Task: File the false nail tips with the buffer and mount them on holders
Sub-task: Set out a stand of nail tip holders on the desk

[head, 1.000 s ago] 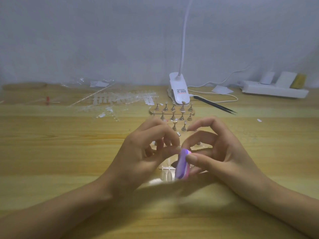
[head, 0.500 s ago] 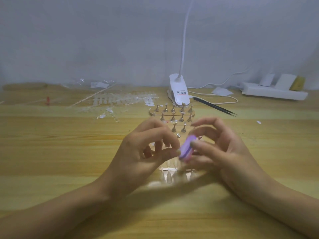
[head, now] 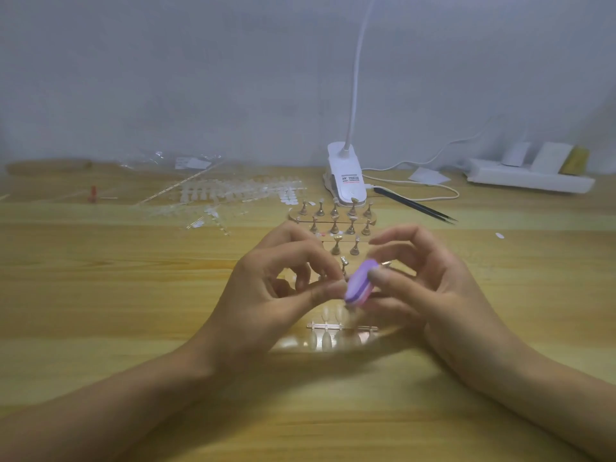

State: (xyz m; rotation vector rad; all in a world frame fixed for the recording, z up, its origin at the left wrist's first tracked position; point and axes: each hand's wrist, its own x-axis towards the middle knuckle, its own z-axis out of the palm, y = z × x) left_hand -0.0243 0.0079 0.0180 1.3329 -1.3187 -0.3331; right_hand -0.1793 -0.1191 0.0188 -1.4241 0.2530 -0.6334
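Observation:
My right hand (head: pixel 430 288) grips a small purple and pink buffer (head: pixel 358 285) between thumb and fingers, tilted up to the right. My left hand (head: pixel 276 295) pinches something tiny at its thumb and fingertips, right against the buffer; the nail tip itself is too small and blurred to make out. Below the hands lies a strip of clear false nail tips (head: pixel 336 331) on the wooden table (head: pixel 100 295). Behind the hands stands a clear base with several small gold holders (head: pixel 336 221).
More clear nail tip strips and plastic wrapping (head: pixel 230 195) lie at the back left. A white clip lamp (head: pixel 346 181) stands behind the holders, black tweezers (head: pixel 416 205) to its right, and a white power strip (head: pixel 530 178) at the far right.
The buffer in my right hand rose from low and upright to higher and tilted against my left fingertips. Both hands shifted only slightly.

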